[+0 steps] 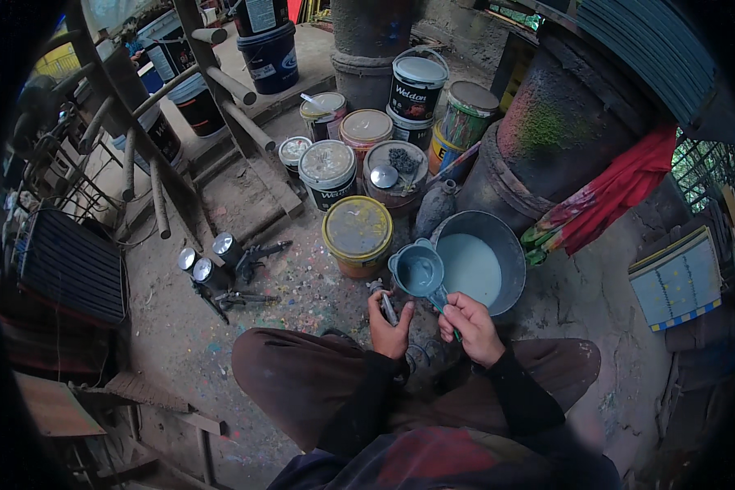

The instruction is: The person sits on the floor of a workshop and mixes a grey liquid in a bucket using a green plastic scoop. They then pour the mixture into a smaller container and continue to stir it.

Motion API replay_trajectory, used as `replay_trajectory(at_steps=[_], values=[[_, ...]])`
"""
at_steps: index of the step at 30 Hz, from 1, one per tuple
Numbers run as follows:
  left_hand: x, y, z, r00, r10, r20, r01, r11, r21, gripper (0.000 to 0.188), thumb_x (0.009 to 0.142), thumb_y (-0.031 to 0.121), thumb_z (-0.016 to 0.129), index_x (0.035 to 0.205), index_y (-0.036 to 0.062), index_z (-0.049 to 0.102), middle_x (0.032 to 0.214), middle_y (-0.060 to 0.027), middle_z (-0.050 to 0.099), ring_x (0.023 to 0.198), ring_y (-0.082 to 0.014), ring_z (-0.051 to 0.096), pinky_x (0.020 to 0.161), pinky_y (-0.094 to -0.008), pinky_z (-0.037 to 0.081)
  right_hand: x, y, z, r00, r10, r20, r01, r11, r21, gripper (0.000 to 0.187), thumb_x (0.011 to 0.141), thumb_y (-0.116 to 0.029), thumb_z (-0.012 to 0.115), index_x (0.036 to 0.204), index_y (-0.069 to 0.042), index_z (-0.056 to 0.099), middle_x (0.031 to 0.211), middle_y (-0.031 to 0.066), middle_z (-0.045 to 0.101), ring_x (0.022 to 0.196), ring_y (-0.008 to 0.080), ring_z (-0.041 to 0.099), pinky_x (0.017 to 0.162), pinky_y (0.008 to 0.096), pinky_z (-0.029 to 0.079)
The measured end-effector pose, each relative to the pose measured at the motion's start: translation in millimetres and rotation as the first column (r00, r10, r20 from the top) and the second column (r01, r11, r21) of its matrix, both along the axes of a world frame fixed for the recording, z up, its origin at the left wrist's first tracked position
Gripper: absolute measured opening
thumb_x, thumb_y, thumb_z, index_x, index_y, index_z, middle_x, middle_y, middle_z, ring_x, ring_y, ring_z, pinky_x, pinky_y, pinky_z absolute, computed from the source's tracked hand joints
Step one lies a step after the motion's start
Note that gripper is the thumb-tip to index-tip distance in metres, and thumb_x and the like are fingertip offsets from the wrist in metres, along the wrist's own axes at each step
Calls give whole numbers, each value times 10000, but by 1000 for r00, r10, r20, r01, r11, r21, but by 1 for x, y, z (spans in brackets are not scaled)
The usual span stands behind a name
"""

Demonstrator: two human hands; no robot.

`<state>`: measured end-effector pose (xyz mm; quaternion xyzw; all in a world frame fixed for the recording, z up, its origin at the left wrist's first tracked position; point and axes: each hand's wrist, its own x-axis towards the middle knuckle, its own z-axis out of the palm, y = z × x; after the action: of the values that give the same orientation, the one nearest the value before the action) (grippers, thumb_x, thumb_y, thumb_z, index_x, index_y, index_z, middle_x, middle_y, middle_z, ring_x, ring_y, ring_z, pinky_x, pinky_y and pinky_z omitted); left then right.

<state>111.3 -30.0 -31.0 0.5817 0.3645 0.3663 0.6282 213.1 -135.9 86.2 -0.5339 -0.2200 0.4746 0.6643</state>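
My right hand is closed round the handle of a blue round-bowled scoop. Its bowl overlaps the left rim of a grey bucket that holds a pale, milky liquid. Whether the bowl has a mesh bottom I cannot tell. A thin green piece shows below my right fingers. Just left of it, my left hand grips a grey metal spray gun, mostly hidden by the fingers. Ahead of my hands stands a yellow-rimmed paint tub with a stained lid.
Several spray guns with silver-lidded cups lie on the paint-spattered floor at left. Paint buckets crowd behind the tub, beside a dusty bottle. A large drum with a red cloth stands right; a wooden rack stands left.
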Motion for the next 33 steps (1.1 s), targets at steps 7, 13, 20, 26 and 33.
replay_trajectory(at_steps=[7,13,20,26,33], values=[[0,0,7,1000,-14,-2,14,1000,-8,427,785,149,687,1099,38,420,931,-80,472,841,-162,452,754,-280,356,2,-1,-2,987,-28,156,30,999,-12,127,941,-113,437,980,0,478,670,0,455,577,64,423,550,211,377],[-2,-1,11,1000,-21,19,23,996,-89,442,779,172,694,1097,12,430,1065,-123,475,1021,-212,451,913,-316,346,2,-3,10,957,-3,290,30,995,-90,118,926,-100,465,982,0,493,671,-6,474,572,48,429,530,197,367],[0,0,-3,1000,-4,-27,6,995,100,418,791,126,684,1096,76,403,745,-22,468,606,-101,452,530,-238,357,8,-4,15,951,64,302,-35,994,-101,122,928,-99,455,981,4,494,661,0,474,560,52,425,530,198,367],[-2,-2,10,1000,-17,1,17,997,-81,446,775,177,697,1099,16,437,1050,-121,485,1015,-214,460,910,-316,350,8,-3,15,985,35,168,-26,998,-59,124,938,-104,431,969,3,485,657,1,464,569,59,429,538,207,373],[-1,-1,4,1000,-21,-8,20,1000,-19,428,786,157,688,1100,38,422,931,-81,475,850,-166,454,757,-283,354,9,-3,13,991,16,130,-8,998,-58,124,942,-113,429,968,-6,486,672,1,463,578,63,425,542,214,374]])
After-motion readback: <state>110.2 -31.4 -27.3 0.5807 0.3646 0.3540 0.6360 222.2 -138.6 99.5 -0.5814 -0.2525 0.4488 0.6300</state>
